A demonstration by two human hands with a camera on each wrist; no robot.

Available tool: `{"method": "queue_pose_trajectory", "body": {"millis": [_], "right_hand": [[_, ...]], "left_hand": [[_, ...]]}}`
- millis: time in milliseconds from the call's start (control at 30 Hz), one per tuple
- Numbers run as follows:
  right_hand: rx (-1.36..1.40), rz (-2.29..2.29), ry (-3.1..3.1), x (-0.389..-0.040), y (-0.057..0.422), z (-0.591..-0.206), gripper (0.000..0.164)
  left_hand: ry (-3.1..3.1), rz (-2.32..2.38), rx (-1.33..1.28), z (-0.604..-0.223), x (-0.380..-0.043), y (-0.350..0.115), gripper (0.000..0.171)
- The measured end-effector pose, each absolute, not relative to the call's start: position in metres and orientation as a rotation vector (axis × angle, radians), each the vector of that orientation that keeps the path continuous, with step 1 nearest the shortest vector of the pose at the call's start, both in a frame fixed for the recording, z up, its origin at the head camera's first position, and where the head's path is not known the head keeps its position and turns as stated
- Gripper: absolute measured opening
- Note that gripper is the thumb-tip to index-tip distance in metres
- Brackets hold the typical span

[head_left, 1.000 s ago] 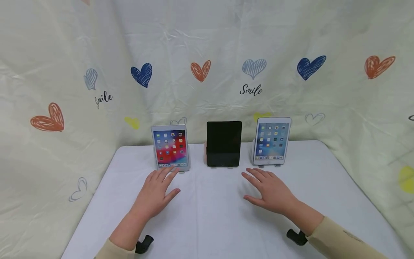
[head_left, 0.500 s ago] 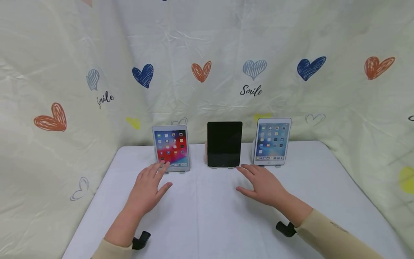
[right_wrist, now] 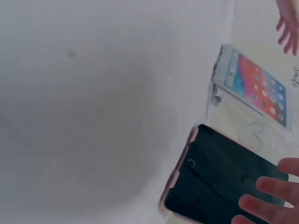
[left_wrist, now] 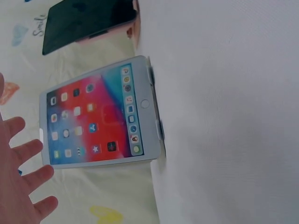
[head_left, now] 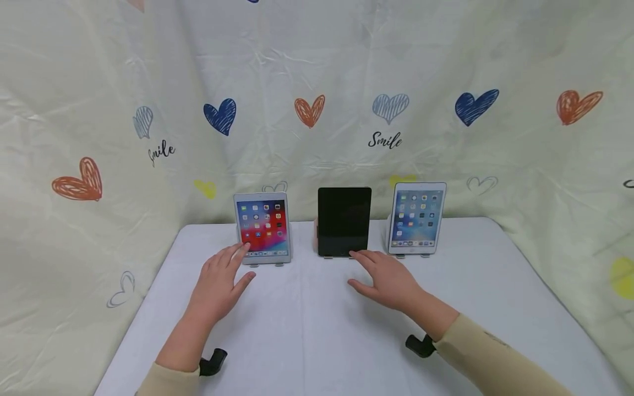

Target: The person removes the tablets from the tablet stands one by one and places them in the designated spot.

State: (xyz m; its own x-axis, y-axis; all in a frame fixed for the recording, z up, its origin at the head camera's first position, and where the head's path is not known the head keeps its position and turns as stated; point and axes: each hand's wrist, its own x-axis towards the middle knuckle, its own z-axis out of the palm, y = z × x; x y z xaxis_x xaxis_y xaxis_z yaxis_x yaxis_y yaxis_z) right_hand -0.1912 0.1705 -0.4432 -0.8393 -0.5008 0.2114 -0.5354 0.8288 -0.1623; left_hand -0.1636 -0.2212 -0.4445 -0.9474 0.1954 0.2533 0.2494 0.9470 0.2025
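Three tablets stand propped on small stands along the back of the table. The left tablet [head_left: 262, 227] has a white frame and a lit red and blue home screen. Dark-screened, the middle tablet [head_left: 344, 221] rests on a pinkish stand [right_wrist: 174, 179]. On the right, another white tablet [head_left: 417, 218] shows a pale blue home screen. My left hand [head_left: 216, 283] hovers before the left tablet, fingers spread, overlapping its lower left corner in the head view. My right hand [head_left: 388, 279] reaches toward the middle tablet, fingertips over its lower right corner in that view. Neither hand holds anything.
A white cloth covers the table [head_left: 317, 324]. Behind it hangs a pale curtain [head_left: 342, 49] printed with hearts and the word "Smile". A black wrist mount [head_left: 213, 363] sits at the left wrist, and a similar black mount [head_left: 420, 346] at the right.
My right hand has moved left, from before the right tablet to the middle tablet's lower corner. My left hand has shifted left and slightly forward. The tablets stay in place.
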Motion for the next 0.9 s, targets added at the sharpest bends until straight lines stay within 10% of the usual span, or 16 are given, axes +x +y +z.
{"method": "queue_pose_trajectory", "body": {"millis": [900], "right_hand": [[0.57,0.438,-3.026,-0.21,0.104,-0.438,0.069]], "left_hand": [[-2.871,-0.52,-0.184,-0.456,-0.192,-0.234,0.072]]}}
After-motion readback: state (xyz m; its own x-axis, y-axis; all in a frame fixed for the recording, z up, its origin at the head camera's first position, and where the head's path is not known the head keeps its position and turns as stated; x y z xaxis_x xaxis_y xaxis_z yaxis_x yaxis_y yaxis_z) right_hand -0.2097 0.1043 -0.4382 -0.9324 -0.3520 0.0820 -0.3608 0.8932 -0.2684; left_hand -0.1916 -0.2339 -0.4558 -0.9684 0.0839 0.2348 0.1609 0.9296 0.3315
